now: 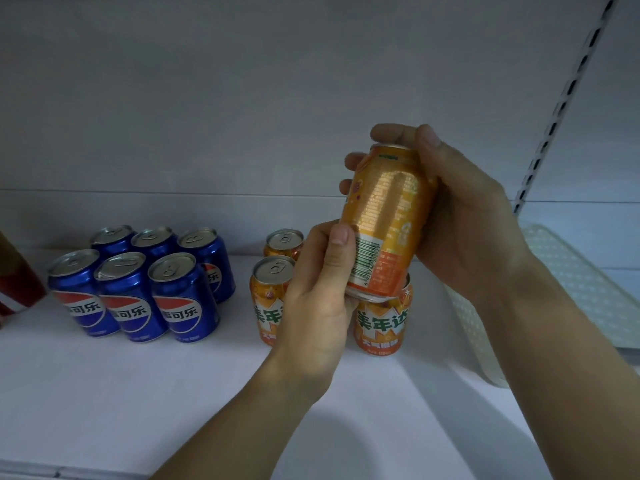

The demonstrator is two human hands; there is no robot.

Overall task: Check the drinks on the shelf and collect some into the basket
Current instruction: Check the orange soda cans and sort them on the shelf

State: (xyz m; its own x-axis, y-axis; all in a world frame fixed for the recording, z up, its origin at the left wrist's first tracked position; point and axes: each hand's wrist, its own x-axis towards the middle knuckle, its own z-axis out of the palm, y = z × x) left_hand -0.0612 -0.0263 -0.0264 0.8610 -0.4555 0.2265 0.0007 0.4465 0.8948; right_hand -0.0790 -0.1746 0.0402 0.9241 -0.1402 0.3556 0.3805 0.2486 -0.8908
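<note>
I hold an orange soda can [384,220] up above the shelf, tilted slightly, its barcode and small print facing me. My right hand [464,216] wraps round its top and right side. My left hand [318,289] grips its lower left edge with thumb by the barcode. Three more orange cans stand on the white shelf [138,375]: one right under the held can [382,323], two partly behind my left hand [270,289]. Several blue cola cans [138,282] stand in two rows to the left.
A white perforated basket [561,292] sits on the shelf at the right, partly behind my right forearm. A red container [17,282] shows at the left edge. A slotted shelf upright [568,95] runs up the back wall at the right.
</note>
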